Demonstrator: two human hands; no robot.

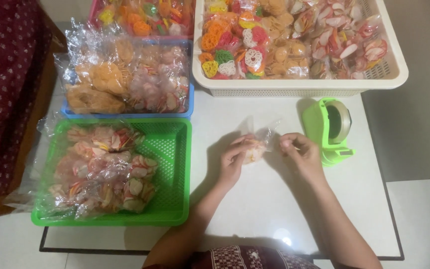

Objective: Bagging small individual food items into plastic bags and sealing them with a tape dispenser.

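My left hand (232,159) holds a small clear plastic bag of pale orange crackers (254,148) on the white table (255,204). My right hand (298,149) pinches the bag's twisted clear top between thumb and fingers, just right of the bag. A green tape dispenser (328,129) stands right next to my right hand.
A green basket (172,159) at the left holds several packed cracker bags. Behind it sits a blue basket (130,113) with more bags. A large white basket (299,84) of loose coloured crackers stands at the back. A pink tray (95,10) is at the far back left.
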